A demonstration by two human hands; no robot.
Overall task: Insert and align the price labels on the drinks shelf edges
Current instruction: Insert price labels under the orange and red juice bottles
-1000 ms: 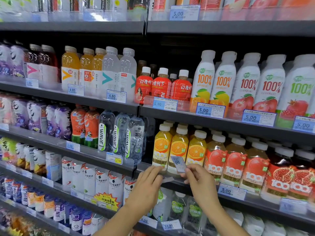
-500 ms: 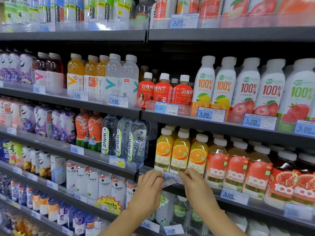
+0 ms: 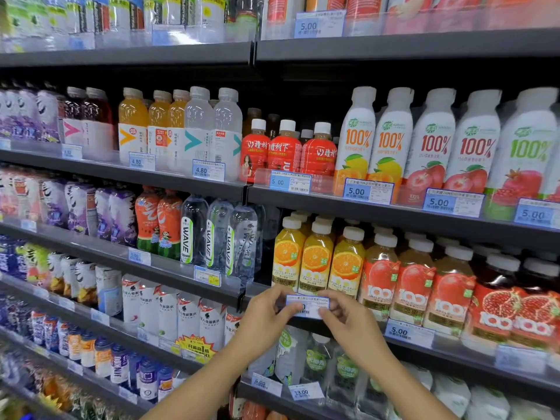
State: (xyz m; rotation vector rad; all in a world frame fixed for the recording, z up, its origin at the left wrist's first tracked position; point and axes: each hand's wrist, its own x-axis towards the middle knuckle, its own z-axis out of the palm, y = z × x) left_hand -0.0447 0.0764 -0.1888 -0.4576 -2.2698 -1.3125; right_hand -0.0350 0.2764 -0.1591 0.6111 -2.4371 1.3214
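A small blue-and-white price label [image 3: 307,306] sits level against the dark shelf edge [image 3: 448,354] below the orange juice bottles [image 3: 315,262]. My left hand [image 3: 266,319] pinches the label's left end. My right hand [image 3: 348,322] pinches its right end and lower corner. My fingers hide part of the label's print and its bottom edge, so I cannot see how deep it sits in the clear strip.
Other price labels [image 3: 407,331] line the shelf edges above, beside and below. Apple and pomegranate juice bottles [image 3: 415,292] stand right of the orange ones. Water bottles [image 3: 218,234] fill the left bay. A yellow promo tag [image 3: 197,348] hangs lower left.
The label was tilted in my right hand above the shelf edge; it has come down and now lies level on the edge, held at both ends. The view has shifted closer.
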